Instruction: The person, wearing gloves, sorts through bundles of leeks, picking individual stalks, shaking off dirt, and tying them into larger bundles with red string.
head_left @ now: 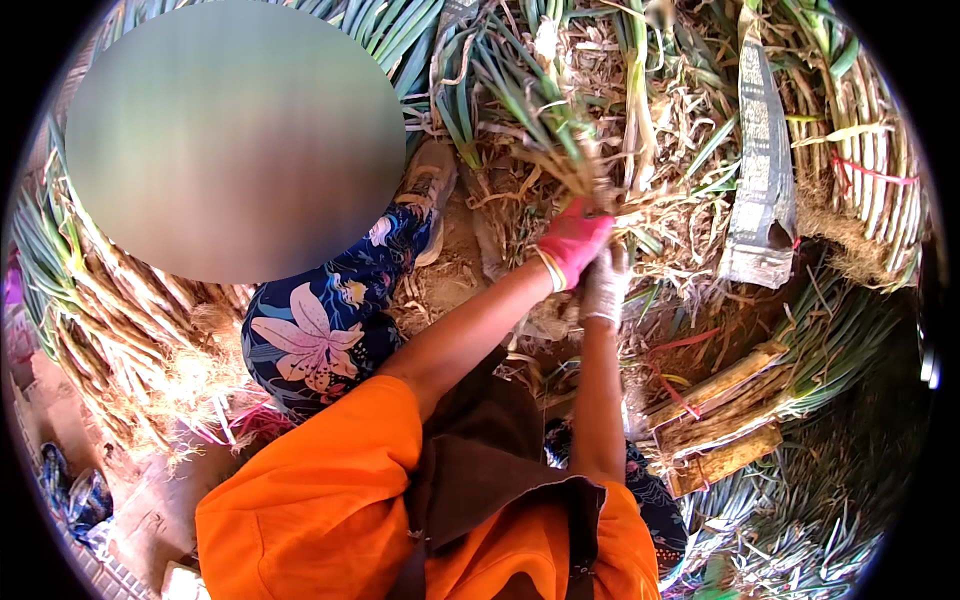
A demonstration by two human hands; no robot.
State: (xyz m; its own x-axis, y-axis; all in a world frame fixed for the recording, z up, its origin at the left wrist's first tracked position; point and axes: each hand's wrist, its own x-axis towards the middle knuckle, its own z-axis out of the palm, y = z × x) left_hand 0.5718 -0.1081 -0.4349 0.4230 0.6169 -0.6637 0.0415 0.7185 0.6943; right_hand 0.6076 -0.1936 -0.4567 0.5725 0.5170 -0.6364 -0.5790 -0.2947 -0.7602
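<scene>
My left hand [572, 245], in a pink-red glove, is closed around the root end of a bunch of green onions [545, 115]. The bunch's green leaves fan up and to the left. Just below and touching it, my right hand [605, 285], in a whitish glove, grips the same bunch's dry roots and peelings. Both my forearms are bare below orange sleeves. A dark brown cloth hangs over my chest.
Another person sits close on the left in dark floral trousers [320, 335] and a pale shoe [428, 185]. Tied onion bundles [865, 165] are stacked at right, more onions [95, 300] at left. A woven strap [762, 170] and flat wooden pieces [725, 415] lie on littered earth.
</scene>
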